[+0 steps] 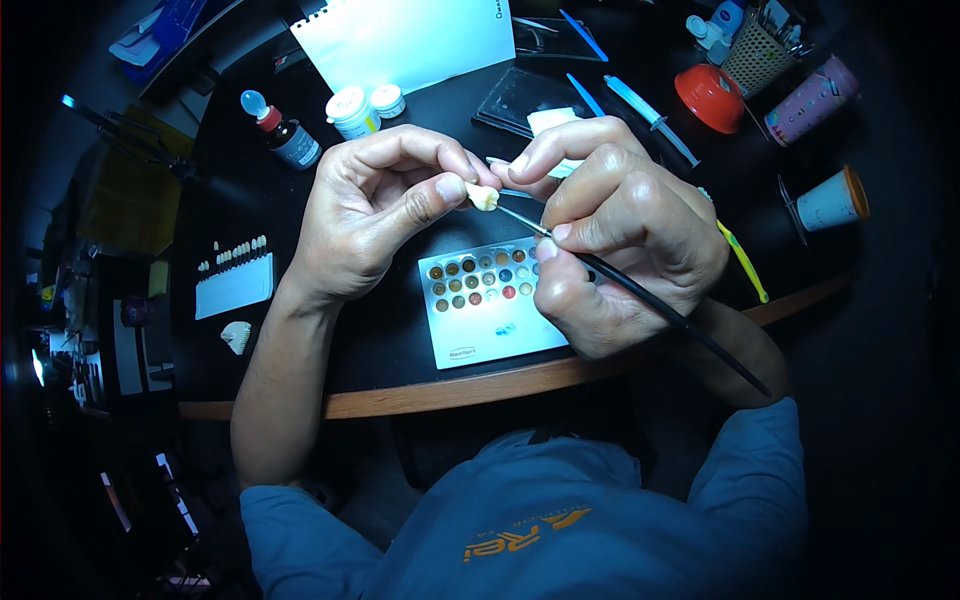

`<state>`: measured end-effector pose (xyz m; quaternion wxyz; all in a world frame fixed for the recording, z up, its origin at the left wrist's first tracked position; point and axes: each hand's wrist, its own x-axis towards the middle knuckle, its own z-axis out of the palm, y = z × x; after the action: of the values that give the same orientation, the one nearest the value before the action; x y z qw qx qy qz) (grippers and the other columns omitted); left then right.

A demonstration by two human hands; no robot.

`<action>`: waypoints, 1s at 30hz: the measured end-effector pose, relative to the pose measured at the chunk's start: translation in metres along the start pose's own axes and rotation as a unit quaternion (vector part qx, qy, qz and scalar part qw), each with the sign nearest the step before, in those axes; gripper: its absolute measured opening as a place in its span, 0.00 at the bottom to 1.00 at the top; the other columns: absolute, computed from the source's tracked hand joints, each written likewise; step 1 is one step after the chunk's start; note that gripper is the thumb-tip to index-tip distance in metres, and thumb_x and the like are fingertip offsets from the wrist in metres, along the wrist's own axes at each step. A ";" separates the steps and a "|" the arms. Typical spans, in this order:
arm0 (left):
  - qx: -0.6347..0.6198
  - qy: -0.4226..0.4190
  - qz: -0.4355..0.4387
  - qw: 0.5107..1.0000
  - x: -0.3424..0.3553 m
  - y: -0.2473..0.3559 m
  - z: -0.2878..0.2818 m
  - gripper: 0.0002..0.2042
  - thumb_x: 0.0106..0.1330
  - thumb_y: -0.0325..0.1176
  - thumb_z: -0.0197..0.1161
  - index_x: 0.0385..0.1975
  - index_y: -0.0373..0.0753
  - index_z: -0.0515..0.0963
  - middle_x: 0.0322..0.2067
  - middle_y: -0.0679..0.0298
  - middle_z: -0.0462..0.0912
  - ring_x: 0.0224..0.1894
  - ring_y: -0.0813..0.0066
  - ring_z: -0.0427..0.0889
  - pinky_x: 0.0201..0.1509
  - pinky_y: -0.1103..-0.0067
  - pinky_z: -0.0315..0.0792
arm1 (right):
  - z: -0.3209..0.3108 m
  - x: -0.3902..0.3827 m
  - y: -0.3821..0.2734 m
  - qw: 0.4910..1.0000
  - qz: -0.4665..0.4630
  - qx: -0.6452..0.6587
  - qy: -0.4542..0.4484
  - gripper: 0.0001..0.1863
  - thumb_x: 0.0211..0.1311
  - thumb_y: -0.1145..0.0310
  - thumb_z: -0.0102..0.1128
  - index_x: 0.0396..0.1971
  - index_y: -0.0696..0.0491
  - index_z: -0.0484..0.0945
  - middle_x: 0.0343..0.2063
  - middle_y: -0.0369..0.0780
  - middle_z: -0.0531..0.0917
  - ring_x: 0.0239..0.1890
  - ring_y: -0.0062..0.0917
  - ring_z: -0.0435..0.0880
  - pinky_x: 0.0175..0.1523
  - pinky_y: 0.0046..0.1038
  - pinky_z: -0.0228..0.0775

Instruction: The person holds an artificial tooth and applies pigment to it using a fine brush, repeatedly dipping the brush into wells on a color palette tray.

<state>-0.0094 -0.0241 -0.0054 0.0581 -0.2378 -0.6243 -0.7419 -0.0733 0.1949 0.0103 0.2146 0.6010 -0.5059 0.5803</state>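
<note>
Between the thumb and fingertips of my left hand [375,205] is a small cream-coloured tooth model [484,198], held up above the table. My right hand [640,235] grips a fine brush [690,328] with a long black handle. The brush's tip points at the tooth and appears to touch its side. Some right-hand fingers reach close to the left fingertips. Below both hands lies a white palette [465,330] with rows of small round wells in brown, grey, white and red. My right hand covers its right-hand part.
At left lie a white holder [235,289] with tooth-shaped tabs and a fan-shaped pale piece [236,337]. Behind stand a dropper bottle [291,142], white jars [352,112] and a spiral pad [405,45]. A syringe [650,117], red bowl [709,98] and cup [832,200] are at right.
</note>
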 end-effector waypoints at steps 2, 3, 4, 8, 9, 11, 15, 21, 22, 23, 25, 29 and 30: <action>-0.001 0.002 -0.002 1.000 0.000 0.000 0.001 0.05 0.71 0.24 0.64 0.42 0.30 0.81 0.39 0.52 0.87 0.48 0.66 0.87 0.59 0.70 0.81 | 0.001 0.000 -0.001 1.000 0.002 -0.003 0.002 0.11 0.35 0.84 0.63 0.19 0.55 0.72 0.20 0.38 0.77 0.39 0.34 0.88 0.45 0.33 0.80; -0.001 0.005 -0.003 1.000 0.000 0.001 0.001 0.05 0.71 0.24 0.64 0.42 0.30 0.81 0.39 0.53 0.87 0.48 0.67 0.87 0.58 0.70 0.81 | 0.000 0.000 -0.002 1.000 0.003 -0.004 0.002 0.11 0.34 0.84 0.63 0.19 0.55 0.72 0.20 0.38 0.77 0.39 0.35 0.88 0.45 0.33 0.80; -0.001 0.005 -0.003 1.000 0.000 0.001 0.002 0.05 0.71 0.24 0.64 0.42 0.30 0.81 0.39 0.53 0.87 0.48 0.67 0.87 0.58 0.70 0.81 | 0.000 0.001 -0.003 1.000 0.004 -0.006 0.003 0.11 0.34 0.84 0.63 0.19 0.55 0.72 0.20 0.38 0.77 0.39 0.35 0.88 0.45 0.33 0.80; 0.004 0.006 0.001 1.000 0.000 0.001 0.002 0.05 0.71 0.24 0.64 0.42 0.30 0.81 0.39 0.53 0.87 0.48 0.68 0.87 0.58 0.71 0.81 | 0.002 0.000 0.000 1.000 0.003 -0.006 0.013 0.11 0.33 0.84 0.63 0.18 0.55 0.72 0.20 0.38 0.77 0.38 0.35 0.88 0.43 0.33 0.81; 0.000 0.004 -0.001 1.000 0.001 0.001 0.003 0.05 0.71 0.24 0.64 0.42 0.30 0.81 0.39 0.53 0.87 0.48 0.68 0.87 0.58 0.72 0.81 | 0.002 0.000 0.000 1.000 0.000 -0.002 0.016 0.11 0.33 0.84 0.63 0.18 0.55 0.72 0.20 0.38 0.77 0.38 0.35 0.88 0.43 0.33 0.81; 0.003 0.006 0.000 1.000 0.001 0.001 0.002 0.05 0.71 0.24 0.64 0.41 0.29 0.81 0.39 0.53 0.87 0.48 0.68 0.87 0.58 0.72 0.81 | 0.002 -0.001 0.001 1.000 -0.003 -0.005 0.018 0.10 0.33 0.83 0.63 0.18 0.55 0.72 0.20 0.38 0.77 0.38 0.35 0.87 0.43 0.33 0.81; 0.010 0.015 -0.011 1.000 -0.001 0.002 0.002 0.06 0.72 0.26 0.63 0.42 0.29 0.81 0.39 0.54 0.87 0.46 0.69 0.87 0.55 0.73 0.81 | -0.003 -0.002 -0.004 1.000 0.016 0.006 -0.023 0.09 0.42 0.85 0.58 0.25 0.58 0.73 0.23 0.41 0.78 0.42 0.36 0.83 0.49 0.42 0.83; -0.080 -0.005 -0.061 0.995 -0.001 -0.004 0.003 0.09 0.75 0.30 0.61 0.45 0.30 0.80 0.40 0.55 0.87 0.45 0.73 0.86 0.52 0.77 0.79 | -0.003 -0.004 -0.003 0.999 0.032 0.032 -0.018 0.07 0.47 0.85 0.57 0.27 0.59 0.74 0.24 0.42 0.78 0.44 0.36 0.83 0.53 0.46 0.82; -0.080 -0.005 -0.061 0.995 -0.001 -0.004 0.003 0.09 0.75 0.30 0.61 0.45 0.30 0.80 0.40 0.55 0.87 0.45 0.73 0.86 0.52 0.77 0.79 | -0.003 -0.002 -0.004 0.999 0.031 0.032 -0.018 0.07 0.47 0.85 0.57 0.27 0.59 0.74 0.24 0.42 0.78 0.44 0.36 0.83 0.53 0.46 0.82; -0.082 -0.007 -0.069 0.994 -0.001 -0.004 0.003 0.09 0.74 0.31 0.62 0.45 0.30 0.80 0.40 0.55 0.87 0.45 0.73 0.86 0.53 0.77 0.79 | -0.003 -0.001 -0.005 0.999 0.029 0.020 -0.020 0.07 0.46 0.85 0.58 0.26 0.58 0.74 0.23 0.42 0.79 0.44 0.37 0.83 0.54 0.46 0.80; -0.085 -0.009 -0.078 0.993 -0.002 -0.006 0.003 0.09 0.74 0.31 0.62 0.45 0.30 0.80 0.40 0.56 0.86 0.45 0.74 0.86 0.53 0.77 0.79 | -0.001 -0.001 -0.005 0.999 0.027 0.009 -0.022 0.07 0.45 0.85 0.58 0.25 0.58 0.74 0.23 0.41 0.79 0.43 0.37 0.84 0.55 0.47 0.77; -0.081 -0.015 -0.075 0.994 -0.002 -0.006 0.003 0.10 0.74 0.31 0.62 0.45 0.30 0.80 0.41 0.56 0.86 0.44 0.75 0.85 0.52 0.78 0.78 | 0.000 -0.001 -0.006 0.999 0.031 0.006 -0.002 0.08 0.42 0.84 0.59 0.23 0.56 0.75 0.21 0.40 0.79 0.41 0.37 0.86 0.55 0.47 0.73; -0.079 -0.016 -0.072 0.994 -0.001 -0.006 0.004 0.10 0.75 0.31 0.61 0.45 0.30 0.80 0.41 0.56 0.86 0.43 0.76 0.85 0.51 0.78 0.78 | 0.000 -0.001 -0.006 0.999 0.036 0.007 -0.002 0.08 0.41 0.84 0.59 0.23 0.56 0.75 0.21 0.39 0.79 0.41 0.37 0.86 0.54 0.46 0.74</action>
<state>-0.0097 -0.0196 -0.0110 -0.0241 -0.2079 -0.5803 -0.7870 -0.0676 0.1978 0.0116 0.1883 0.5851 -0.5237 0.5898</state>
